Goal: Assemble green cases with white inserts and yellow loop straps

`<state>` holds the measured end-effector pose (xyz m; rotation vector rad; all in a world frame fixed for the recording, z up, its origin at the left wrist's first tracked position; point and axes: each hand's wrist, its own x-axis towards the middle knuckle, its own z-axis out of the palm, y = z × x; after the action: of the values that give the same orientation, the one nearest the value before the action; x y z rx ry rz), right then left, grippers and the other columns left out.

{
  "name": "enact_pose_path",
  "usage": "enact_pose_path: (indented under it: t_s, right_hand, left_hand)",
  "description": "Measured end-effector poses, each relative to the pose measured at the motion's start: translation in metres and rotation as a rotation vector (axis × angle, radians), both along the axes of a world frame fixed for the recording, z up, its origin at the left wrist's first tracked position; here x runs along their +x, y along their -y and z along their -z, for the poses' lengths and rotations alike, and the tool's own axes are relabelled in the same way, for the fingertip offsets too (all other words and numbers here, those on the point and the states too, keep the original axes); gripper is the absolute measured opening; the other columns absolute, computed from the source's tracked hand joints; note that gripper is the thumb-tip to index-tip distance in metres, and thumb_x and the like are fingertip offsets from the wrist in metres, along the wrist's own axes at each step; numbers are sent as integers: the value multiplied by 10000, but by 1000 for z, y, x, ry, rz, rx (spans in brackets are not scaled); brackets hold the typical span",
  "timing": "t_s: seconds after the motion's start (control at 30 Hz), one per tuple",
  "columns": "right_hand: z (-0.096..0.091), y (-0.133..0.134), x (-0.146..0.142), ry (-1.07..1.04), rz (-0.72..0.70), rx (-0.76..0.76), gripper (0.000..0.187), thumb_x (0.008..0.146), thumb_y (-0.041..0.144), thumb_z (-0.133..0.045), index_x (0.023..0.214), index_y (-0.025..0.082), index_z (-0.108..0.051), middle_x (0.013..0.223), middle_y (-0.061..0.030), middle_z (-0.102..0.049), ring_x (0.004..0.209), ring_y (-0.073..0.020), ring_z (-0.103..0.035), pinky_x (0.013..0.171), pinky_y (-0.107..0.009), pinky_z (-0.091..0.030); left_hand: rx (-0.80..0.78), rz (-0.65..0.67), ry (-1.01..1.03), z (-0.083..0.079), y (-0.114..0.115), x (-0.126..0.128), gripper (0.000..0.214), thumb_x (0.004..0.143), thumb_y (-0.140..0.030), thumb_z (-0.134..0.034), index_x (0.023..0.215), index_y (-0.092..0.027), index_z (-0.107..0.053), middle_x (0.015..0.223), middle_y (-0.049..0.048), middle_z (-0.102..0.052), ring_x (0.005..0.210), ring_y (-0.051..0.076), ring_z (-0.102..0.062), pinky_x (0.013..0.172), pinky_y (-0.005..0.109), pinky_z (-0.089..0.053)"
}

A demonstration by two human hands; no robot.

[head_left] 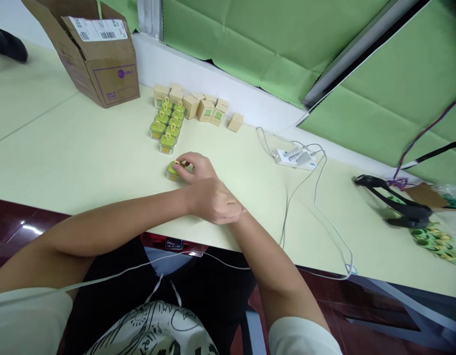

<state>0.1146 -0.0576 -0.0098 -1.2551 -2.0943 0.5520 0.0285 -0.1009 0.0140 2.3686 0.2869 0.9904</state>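
Note:
My right hand (197,169) reaches left across the table, its thumb and fingers pinching the green lid of a small clear container (172,176). That container stands upright on the tabletop. Crossing over it, my left hand (217,201) lies on my right wrist with its fingers curled around it; the fingertips are partly hidden. Just beyond my right hand, several matching containers (168,143) with green lids and pale yellow loops stand in two columns.
Several small cardboard boxes (206,110) line the wall behind the containers. A large open carton (113,81) stands at the back left. A power strip (295,159) with white cables lies right of centre. Farther right are a black frame-like object (401,202) and green-yellow pieces (437,241).

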Motion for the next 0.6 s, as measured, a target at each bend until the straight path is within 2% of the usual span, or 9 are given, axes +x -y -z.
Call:
enact_pose_path:
  t_s: [0.07,0.1,0.17,0.27,0.4,0.6]
  right_hand:
    - [-4,-11,-28,93,-92,82,237,1084,396,-631,965,246,-771,1083,-56,-823,1048,-234,-702,1096,-394,-501]
    - [-7,-17,-42,158,-134,128,265,1109,382,-608,966,236,-777,1078,-56,-824,1044,-228,-693,1106,-388,-481]
    - [-14,-32,-66,287,-178,207,343,1154,372,-547,985,204,-793,1105,-70,-828,1030,-226,-658,1094,-388,-456]
    - [-24,-57,-88,422,-153,241,402,1176,385,-519,1042,162,-826,1186,-88,-830,1089,-257,-609,1057,-409,-439]
    - [-28,-85,-90,441,-27,222,296,1129,301,-615,1024,153,-849,1223,-123,-813,1183,-310,-592,1054,-449,-429]
    - [-25,-100,-72,374,74,191,229,1081,285,-693,975,152,-845,1182,-143,-794,1147,-324,-608,1055,-475,-444]
  left_hand:
    - [151,193,4,-12,6,-3,471,962,-303,-660,556,-240,-429,517,-18,-464,488,156,-389,507,372,-330]
    - [209,227,33,-18,6,-6,482,976,-246,-639,561,-221,-394,508,-25,-430,473,147,-339,486,365,-287]
    - [230,238,91,-27,5,-11,491,948,-194,-670,566,-208,-362,494,-41,-355,455,136,-265,461,363,-230]
    - [138,212,116,-33,-2,-17,539,950,-240,-708,551,-215,-347,501,-46,-318,451,137,-221,465,394,-229]
    - [62,108,8,-30,-17,-22,551,983,-350,-658,542,-225,-350,525,-22,-371,491,153,-222,530,409,-292]
    - [142,-16,-98,-24,-32,-25,495,1048,-367,-466,595,-227,-321,588,18,-491,552,177,-288,614,403,-333]
